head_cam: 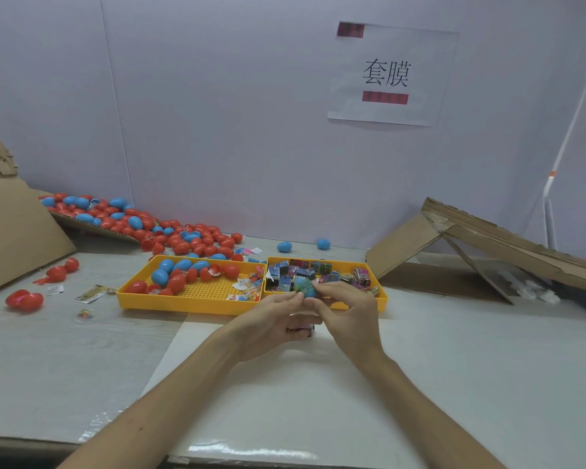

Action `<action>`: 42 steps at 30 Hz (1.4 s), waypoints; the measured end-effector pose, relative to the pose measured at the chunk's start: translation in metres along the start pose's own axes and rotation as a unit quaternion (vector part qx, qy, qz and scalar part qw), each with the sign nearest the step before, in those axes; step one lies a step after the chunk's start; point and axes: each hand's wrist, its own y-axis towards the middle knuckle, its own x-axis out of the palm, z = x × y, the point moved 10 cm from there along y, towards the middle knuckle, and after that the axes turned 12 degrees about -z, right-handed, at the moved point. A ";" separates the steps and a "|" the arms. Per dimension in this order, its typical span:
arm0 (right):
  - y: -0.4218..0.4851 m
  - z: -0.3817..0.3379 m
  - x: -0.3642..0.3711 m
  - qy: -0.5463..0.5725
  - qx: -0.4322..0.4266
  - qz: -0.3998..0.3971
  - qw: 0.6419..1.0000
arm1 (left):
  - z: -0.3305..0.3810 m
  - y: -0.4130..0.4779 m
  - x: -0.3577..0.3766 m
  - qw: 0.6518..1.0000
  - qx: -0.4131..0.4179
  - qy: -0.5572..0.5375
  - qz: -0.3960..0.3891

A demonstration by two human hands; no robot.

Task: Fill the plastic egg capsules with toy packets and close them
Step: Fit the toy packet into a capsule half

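Observation:
A blue egg capsule (306, 288) with a printed packet showing at its top is held between both hands above the front of the trays. My left hand (271, 319) pinches it from the left and also holds a small pink packet (301, 328) under its curled fingers. From the right, my right hand (347, 311) pinches the capsule with thumb and fingertips. The left yellow tray (190, 301) holds red and blue egg capsules (169, 277) and small toy packets (247, 287). The right yellow tray (381, 294) holds several printed packets (305, 270).
A big heap of red and blue eggs (142, 225) spills from cardboard at the back left. Loose red eggs (24, 301) and packets (90, 294) lie on the left of the table. Two blue eggs (323, 244) sit behind the trays. Folded cardboard (471, 252) lies at the right.

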 end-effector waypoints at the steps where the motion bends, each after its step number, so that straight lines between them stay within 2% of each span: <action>1: 0.000 0.000 0.000 0.002 0.000 -0.004 1.000 | 0.000 0.001 0.001 1.000 0.001 0.002 -0.001; 6: 0.000 -0.001 0.001 -0.016 -0.014 -0.006 1.000 | 0.003 0.001 -0.001 1.000 0.015 -0.023 -0.011; 10: 0.002 -0.007 0.005 -0.038 -0.046 -0.022 0.998 | 0.007 -0.001 -0.015 0.997 0.038 -0.051 0.047; 13: 0.002 -0.012 0.011 -0.007 -0.058 -0.051 0.997 | 0.010 -0.002 -0.024 0.994 0.066 -0.040 0.078; 17: 0.003 0.011 0.010 0.140 0.057 -0.041 0.988 | 0.013 -0.004 -0.028 0.990 0.088 -0.064 0.088; 20: 0.000 0.035 0.017 0.236 0.164 -0.059 0.956 | 0.013 -0.003 -0.028 0.991 0.089 -0.050 0.088; 23: -0.003 0.042 0.026 0.300 0.212 -0.089 0.926 | 0.014 -0.003 -0.028 0.991 0.096 -0.035 0.089; 32: -0.006 0.049 0.028 0.373 0.241 -0.082 0.892 | 0.013 -0.002 -0.038 0.987 0.102 -0.015 0.122; 38: -0.005 0.050 0.027 0.360 0.234 -0.086 0.899 | 0.013 -0.001 -0.037 0.987 0.111 -0.015 0.119; 42: -0.006 0.049 0.026 0.342 0.235 -0.070 0.907 | 0.016 -0.004 -0.043 0.980 0.126 0.007 0.157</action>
